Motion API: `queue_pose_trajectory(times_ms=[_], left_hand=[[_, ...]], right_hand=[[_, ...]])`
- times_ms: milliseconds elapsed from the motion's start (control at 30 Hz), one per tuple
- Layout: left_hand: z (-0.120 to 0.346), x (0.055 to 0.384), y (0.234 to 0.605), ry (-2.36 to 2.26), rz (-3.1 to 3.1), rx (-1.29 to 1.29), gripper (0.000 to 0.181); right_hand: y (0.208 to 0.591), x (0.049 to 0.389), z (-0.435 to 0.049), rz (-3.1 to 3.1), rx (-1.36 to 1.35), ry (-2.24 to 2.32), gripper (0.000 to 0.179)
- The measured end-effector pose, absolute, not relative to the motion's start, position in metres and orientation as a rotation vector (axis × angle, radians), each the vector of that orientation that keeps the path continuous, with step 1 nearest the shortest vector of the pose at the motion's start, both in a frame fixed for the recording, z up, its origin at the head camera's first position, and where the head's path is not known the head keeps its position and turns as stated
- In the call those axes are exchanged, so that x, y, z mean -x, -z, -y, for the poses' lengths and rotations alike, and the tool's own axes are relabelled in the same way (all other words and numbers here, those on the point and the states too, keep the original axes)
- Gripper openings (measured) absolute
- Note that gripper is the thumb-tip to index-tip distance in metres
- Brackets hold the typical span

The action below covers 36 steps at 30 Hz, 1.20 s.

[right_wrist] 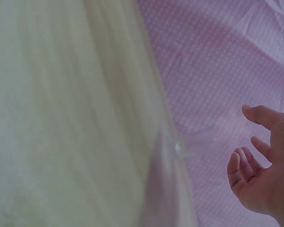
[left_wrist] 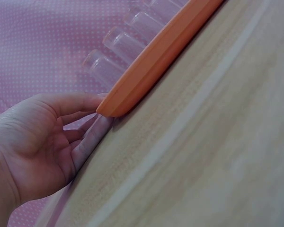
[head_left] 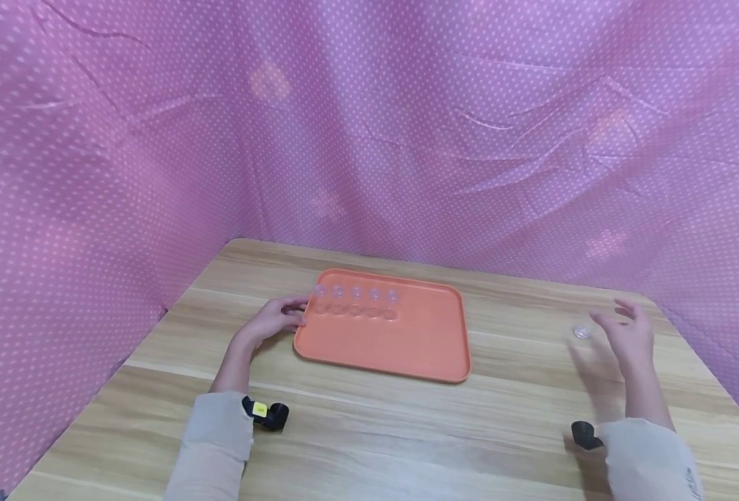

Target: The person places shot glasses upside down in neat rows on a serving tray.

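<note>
An orange tray (head_left: 419,341) lies on the table, with several small clear cups (head_left: 374,306) lined up on its left part. At the tray's left end my left hand (head_left: 272,320) pinches the rim, thumb on one side and fingers against the other. The left wrist view shows this grip on the tray corner (left_wrist: 132,87), with clear cups (left_wrist: 106,68) standing above it. Far to the right, one more clear cup (head_left: 582,333) stands on the table. My right hand (head_left: 632,337) is just beside this cup (right_wrist: 194,144), thumb and fingers apart, not touching it.
The wooden table (head_left: 369,431) spreads around the tray. A pink dotted cloth (head_left: 369,139) hangs behind and at both sides. Black wrist mounts (head_left: 272,416) stick out from the sleeves.
</note>
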<state>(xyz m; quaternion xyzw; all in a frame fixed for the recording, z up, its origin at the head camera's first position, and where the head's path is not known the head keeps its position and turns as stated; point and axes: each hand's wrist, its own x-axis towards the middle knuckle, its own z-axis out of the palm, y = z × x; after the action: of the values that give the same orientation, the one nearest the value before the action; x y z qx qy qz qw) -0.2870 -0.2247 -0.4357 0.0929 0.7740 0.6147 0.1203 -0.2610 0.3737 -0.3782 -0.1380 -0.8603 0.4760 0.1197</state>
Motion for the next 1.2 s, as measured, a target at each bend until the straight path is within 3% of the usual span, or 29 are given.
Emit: queue_pose_trajectory(times_ms=[467, 767, 1200], left_hand=[[0.224, 0.288, 0.436, -1.781, -2.275, -0.253, 0.056], [0.224, 0.288, 0.437, -1.799, -2.261, -0.273, 0.055], [0.223, 0.289, 0.436, -1.782, -2.278, -0.231, 0.057]], right_hand=[[0.409, 0.266, -0.386, 2.614, 0.388, -1.574, 0.089], [0.421, 0.271, -0.387, 2.617, 0.407, -1.566, 0.077], [0.429, 0.275, -0.39, 2.782, 0.435, -1.217, 0.061]])
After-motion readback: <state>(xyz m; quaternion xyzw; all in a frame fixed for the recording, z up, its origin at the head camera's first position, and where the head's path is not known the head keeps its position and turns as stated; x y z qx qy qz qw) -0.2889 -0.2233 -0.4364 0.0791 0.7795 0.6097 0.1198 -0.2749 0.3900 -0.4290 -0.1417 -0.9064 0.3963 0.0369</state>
